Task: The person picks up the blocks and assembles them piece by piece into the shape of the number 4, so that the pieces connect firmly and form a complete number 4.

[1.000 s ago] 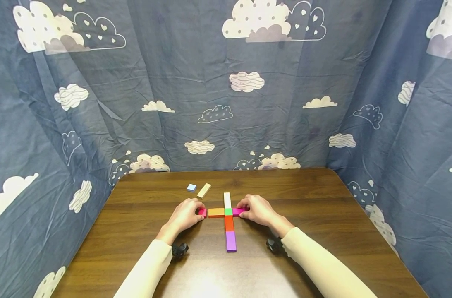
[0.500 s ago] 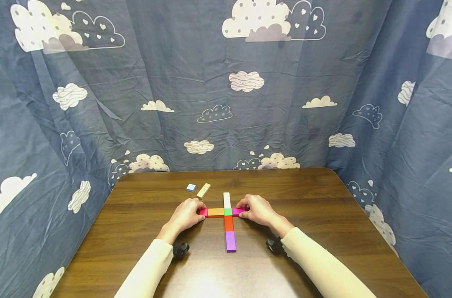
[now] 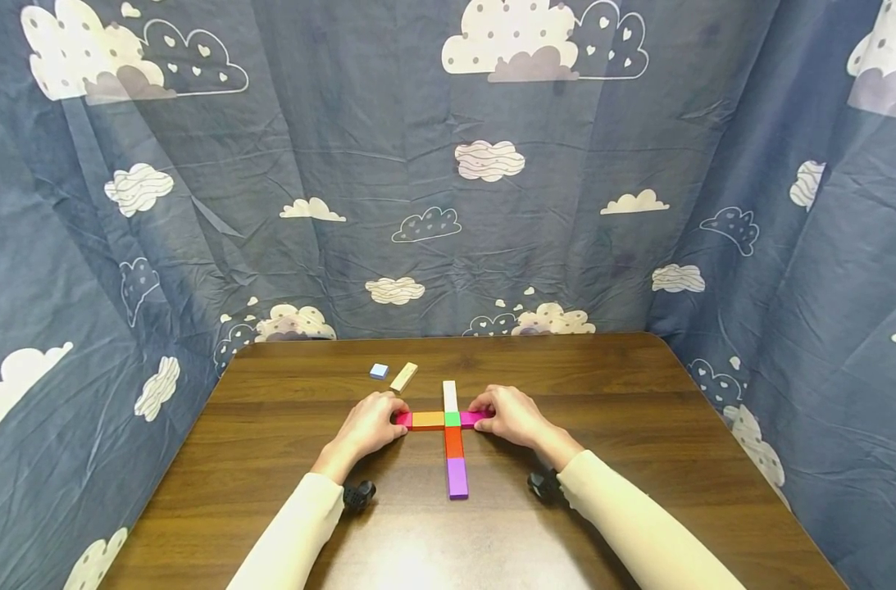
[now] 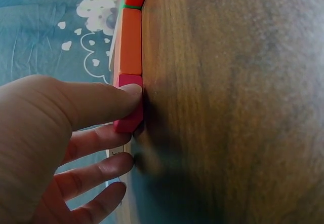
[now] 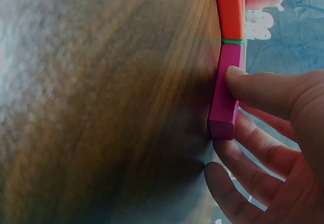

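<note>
Flat coloured blocks form a cross on the table. My left hand pinches a small pink-red block between thumb and fingers; it touches the left end of the orange block. My right hand pinches a magenta block, which meets the small green block at the centre. Behind the green one lies a white block. A red block and then a purple block run from it toward me.
On the brown wooden table, a small light-blue block and a cream block lie apart behind my left hand. A blue cloud-patterned curtain hangs behind and at the sides.
My left hand has slid the pink-red block slightly right, so the gap to the orange block is gone. The right hand stays on the magenta block.
</note>
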